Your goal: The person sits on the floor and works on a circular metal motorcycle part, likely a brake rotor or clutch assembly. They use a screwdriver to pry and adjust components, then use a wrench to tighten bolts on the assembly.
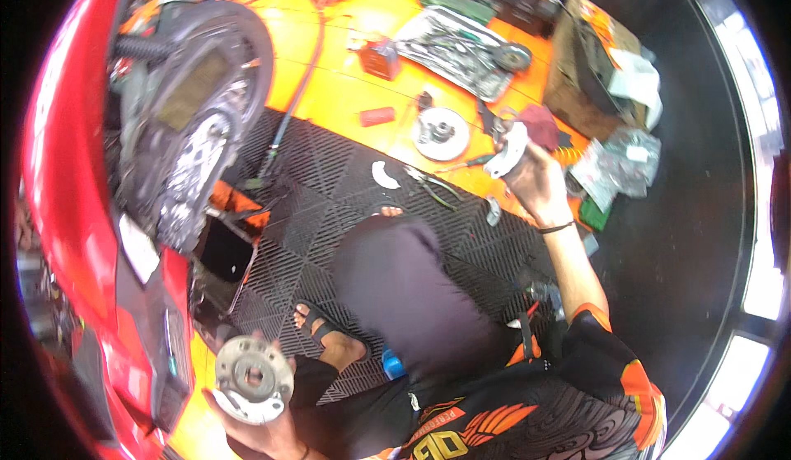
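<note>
Head view: the left hand (pixel 268 434) grips a round metal plate (pixel 273 378); well apart from it, the right hand (pixel 540 182) pinches a curved pale piece (pixel 508 151). The step looks like handling separate parts; the next move probably calls for steady holds. Beyond the right hand, a tray (pixel 445 74) carries metal tools (pixel 461 46); rightward, a cardboard box (pixel 564 69) holds dark pieces (pixel 592 58).

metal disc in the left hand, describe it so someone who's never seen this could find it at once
Start at the big red vehicle along the left edge. Near its lower end, the person's left hand holds up the metal disc. Unlike the pale disc lying on the orange floor, it is handheld, its central hole showing.
</note>
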The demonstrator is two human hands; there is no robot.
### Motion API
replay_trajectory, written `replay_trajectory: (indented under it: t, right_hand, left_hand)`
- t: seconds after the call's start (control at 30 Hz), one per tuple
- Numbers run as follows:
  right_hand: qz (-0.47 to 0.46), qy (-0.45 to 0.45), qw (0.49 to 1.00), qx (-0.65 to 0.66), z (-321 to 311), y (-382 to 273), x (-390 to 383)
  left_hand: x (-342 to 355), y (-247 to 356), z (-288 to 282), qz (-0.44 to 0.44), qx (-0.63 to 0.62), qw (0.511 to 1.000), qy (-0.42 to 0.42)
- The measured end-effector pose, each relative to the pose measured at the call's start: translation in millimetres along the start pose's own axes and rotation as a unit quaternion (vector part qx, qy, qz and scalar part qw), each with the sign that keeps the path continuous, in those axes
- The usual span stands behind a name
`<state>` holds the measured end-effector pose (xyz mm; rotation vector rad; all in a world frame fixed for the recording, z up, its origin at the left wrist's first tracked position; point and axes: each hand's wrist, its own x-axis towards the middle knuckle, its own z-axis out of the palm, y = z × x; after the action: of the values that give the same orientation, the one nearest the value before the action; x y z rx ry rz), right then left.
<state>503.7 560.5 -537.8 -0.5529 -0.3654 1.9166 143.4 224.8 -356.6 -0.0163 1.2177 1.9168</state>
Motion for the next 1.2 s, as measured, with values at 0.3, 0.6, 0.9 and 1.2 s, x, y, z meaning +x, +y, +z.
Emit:
replay_trajectory:
  t: [0.3, 0.6, 0.9, 1.2]
  right_hand:
    - [0.100, -0.300, 0.949, 0.018, 284.5, 50.8, -30.8]
    - [0.368, -0.503, 0.782, -0.027, 333.8, 175.5, -65.3]
    - [0.435, -0.559, 0.695, -0.121, 333.9, 183.1, -67.9]
    - [0.408, -0.574, 0.689, -0.169, 328.4, 173.7, -73.2]
  left_hand:
    - [9.8, -13.3, 15.5, -0.155, -0.110, 0.976, -0.105]
    - [-2.6, -16.5, 6.9, -0.288, -0.188, 0.893, -0.289]
    - [-3.4, -23.3, -10.6, -0.237, -0.131, 0.928, -0.257]
    - [-2.8, -32.9, -16.5, -0.256, -0.095, 0.928, -0.254]
